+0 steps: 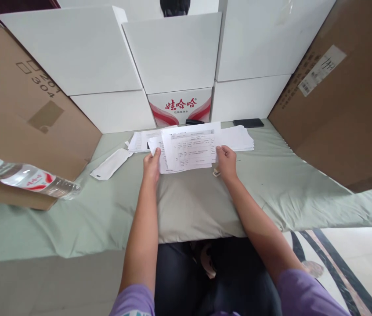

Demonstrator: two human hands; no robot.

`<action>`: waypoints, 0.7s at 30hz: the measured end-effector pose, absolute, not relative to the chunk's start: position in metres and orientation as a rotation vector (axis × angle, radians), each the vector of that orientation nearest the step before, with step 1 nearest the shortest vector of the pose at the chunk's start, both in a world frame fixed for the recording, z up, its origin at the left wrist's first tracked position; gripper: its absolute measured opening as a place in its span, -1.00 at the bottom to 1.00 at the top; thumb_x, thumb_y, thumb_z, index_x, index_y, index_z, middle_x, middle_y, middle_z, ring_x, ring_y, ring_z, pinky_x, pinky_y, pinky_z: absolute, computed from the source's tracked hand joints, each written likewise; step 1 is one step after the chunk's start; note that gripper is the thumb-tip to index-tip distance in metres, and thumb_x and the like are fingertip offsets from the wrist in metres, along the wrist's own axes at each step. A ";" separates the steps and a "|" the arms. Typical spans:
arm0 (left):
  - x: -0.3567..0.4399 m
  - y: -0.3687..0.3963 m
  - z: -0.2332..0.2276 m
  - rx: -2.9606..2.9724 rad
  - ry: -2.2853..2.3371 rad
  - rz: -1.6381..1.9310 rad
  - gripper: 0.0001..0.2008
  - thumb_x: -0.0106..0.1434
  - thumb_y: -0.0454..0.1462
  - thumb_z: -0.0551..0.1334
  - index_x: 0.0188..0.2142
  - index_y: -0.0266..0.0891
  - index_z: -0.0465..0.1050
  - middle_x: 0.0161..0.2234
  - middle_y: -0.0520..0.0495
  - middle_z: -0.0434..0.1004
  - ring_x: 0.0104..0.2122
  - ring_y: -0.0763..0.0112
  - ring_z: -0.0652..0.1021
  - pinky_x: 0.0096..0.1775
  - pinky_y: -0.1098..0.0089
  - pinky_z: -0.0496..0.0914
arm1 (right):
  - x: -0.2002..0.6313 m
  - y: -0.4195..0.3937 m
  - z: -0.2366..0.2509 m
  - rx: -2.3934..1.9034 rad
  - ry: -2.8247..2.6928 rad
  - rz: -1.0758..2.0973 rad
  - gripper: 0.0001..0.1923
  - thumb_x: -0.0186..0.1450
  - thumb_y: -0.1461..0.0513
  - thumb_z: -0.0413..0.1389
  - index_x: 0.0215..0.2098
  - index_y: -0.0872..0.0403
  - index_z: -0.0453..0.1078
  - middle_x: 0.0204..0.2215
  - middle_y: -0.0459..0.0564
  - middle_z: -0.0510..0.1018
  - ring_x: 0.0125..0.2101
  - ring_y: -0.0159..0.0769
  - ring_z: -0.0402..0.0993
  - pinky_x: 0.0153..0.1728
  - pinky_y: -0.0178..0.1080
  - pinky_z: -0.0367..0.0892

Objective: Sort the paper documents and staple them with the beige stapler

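Observation:
Several printed paper sheets [192, 151] are held up above the cloth-covered table. My left hand [152, 166] pinches their left edge, thumb in front. At their right edge, my right hand [226, 162] grips the paper with fingers curled. The sheets are fanned a little, one sticking out to the left behind the front one. Behind them lie a stack of white papers [238, 138] on the right and more papers [138, 141] on the left. A small beige object [216, 172] rests just below my right hand; its kind is unclear.
White boxes [175, 52] form a wall at the back. Brown cardboard [17, 109] stands left, more cardboard [344, 101] right. A water bottle [34, 179] is at the left, near a white packet [111, 164]. A dark phone-like slab [248, 123] and a black object [194, 122] lie behind the papers.

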State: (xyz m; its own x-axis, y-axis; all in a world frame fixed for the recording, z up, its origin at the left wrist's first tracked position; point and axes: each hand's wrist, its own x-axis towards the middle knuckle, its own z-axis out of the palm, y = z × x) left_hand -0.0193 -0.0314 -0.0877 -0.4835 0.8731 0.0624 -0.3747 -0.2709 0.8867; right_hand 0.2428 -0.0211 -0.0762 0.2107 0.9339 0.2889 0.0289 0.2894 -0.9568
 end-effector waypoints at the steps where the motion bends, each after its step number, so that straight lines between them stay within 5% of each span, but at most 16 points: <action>1: -0.020 -0.031 -0.088 0.710 1.090 1.863 -0.51 -0.05 -0.01 0.55 -0.24 -0.32 0.63 -0.19 -0.26 0.70 -0.03 0.05 0.65 0.08 0.14 0.51 | 0.243 -0.020 -0.077 -1.064 -1.148 0.871 -0.63 0.31 0.02 0.11 -0.52 0.03 0.15 -0.59 -0.20 0.09 -0.53 -0.44 -0.02 -0.51 -0.33 -0.02; 8: -0.025 -0.027 -0.092 0.656 1.152 1.931 -0.58 -0.02 -0.07 0.55 -0.27 -0.31 0.63 -0.18 -0.24 0.70 -0.08 0.11 0.67 0.05 0.18 0.54 | 0.247 -0.015 -0.075 -1.040 -0.976 1.039 -0.63 0.24 -0.04 0.18 -0.47 0.04 0.25 -0.56 -0.16 0.33 -0.54 -0.43 0.22 -0.57 -0.35 0.16; 14: -0.034 -0.025 -0.091 0.607 1.249 1.997 -0.67 0.12 -0.11 0.47 -0.23 -0.30 0.60 -0.16 -0.22 0.69 -0.09 0.18 0.67 0.05 0.20 0.54 | 0.251 -0.013 -0.069 -0.974 -0.852 1.210 -0.75 0.25 0.05 0.19 -0.39 0.06 0.34 -0.51 -0.12 0.49 -0.67 -0.51 0.22 -0.73 -0.39 0.08; 21: -0.043 -0.023 -0.092 0.521 1.303 2.065 -0.73 0.17 -0.17 0.42 -0.22 -0.31 0.57 -0.10 -0.25 0.66 -0.10 0.22 0.66 0.04 0.20 0.53 | 0.255 -0.014 -0.062 -0.866 -0.951 1.430 -0.68 0.19 0.21 0.13 -0.07 0.06 0.38 -0.16 0.06 0.65 -0.44 -0.30 0.59 -0.62 -0.35 0.35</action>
State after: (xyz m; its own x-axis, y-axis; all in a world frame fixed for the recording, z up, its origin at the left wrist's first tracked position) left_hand -0.0433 -0.0229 -0.0918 -0.7205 0.6934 -0.0033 -0.3016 -0.3091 0.9019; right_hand 0.2551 -0.0137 -0.0623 -0.0726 0.9973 0.0142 -0.3982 -0.0159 -0.9172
